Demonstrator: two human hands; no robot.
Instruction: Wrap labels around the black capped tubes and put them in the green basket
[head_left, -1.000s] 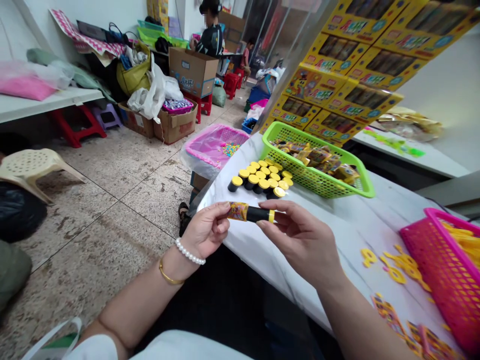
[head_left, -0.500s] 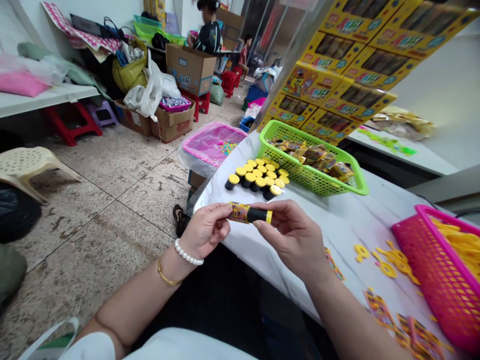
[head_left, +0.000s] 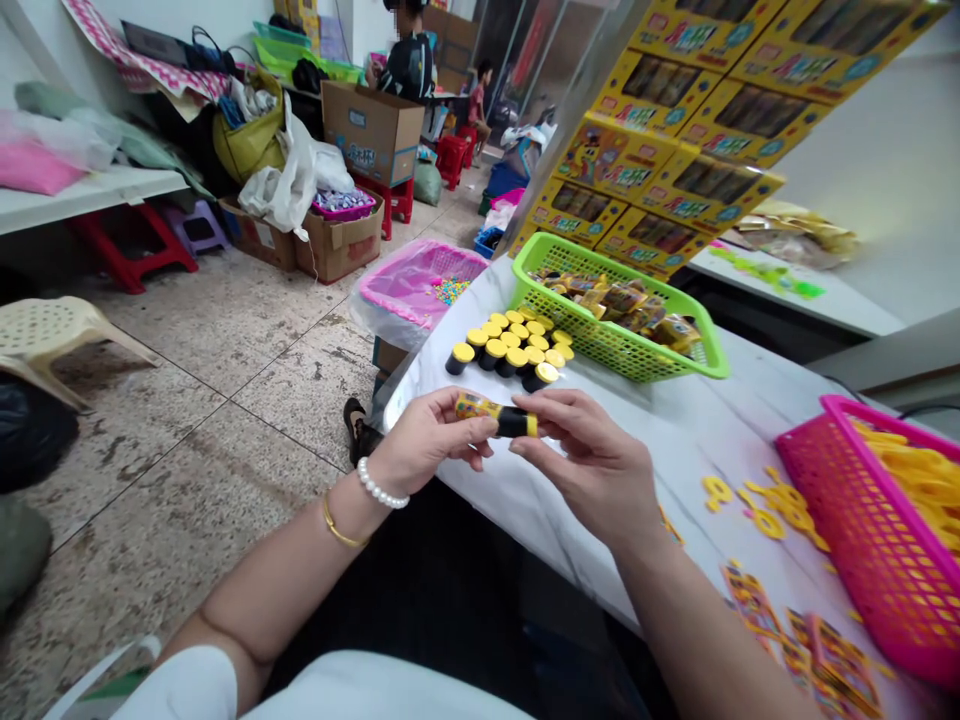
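Observation:
Both my hands hold one small black tube (head_left: pixel 504 418) with a yellow cap and a printed yellow label, level above the near edge of the white table (head_left: pixel 697 430). My left hand (head_left: pixel 427 445) pinches its labelled end. My right hand (head_left: pixel 592 460) grips the capped end with fingers curled. Just beyond stands a cluster of several black tubes with yellow caps (head_left: pixel 514 350). A green basket (head_left: pixel 705 365) behind them holds wrapped packets.
A pink basket (head_left: pixel 847 500) of yellow plastic parts sits at the right, with loose yellow pieces (head_left: pixel 765 505) and printed stickers (head_left: pixel 810 640) on the table. Yellow boxes (head_left: pixel 675 130) are stacked behind. A pink basket in plastic (head_left: pixel 416 290) stands left of the table. A person works far back.
My hands have drawn closer together on the tube, and my left fingers now wrap further over its labelled end. The view has shifted slightly.

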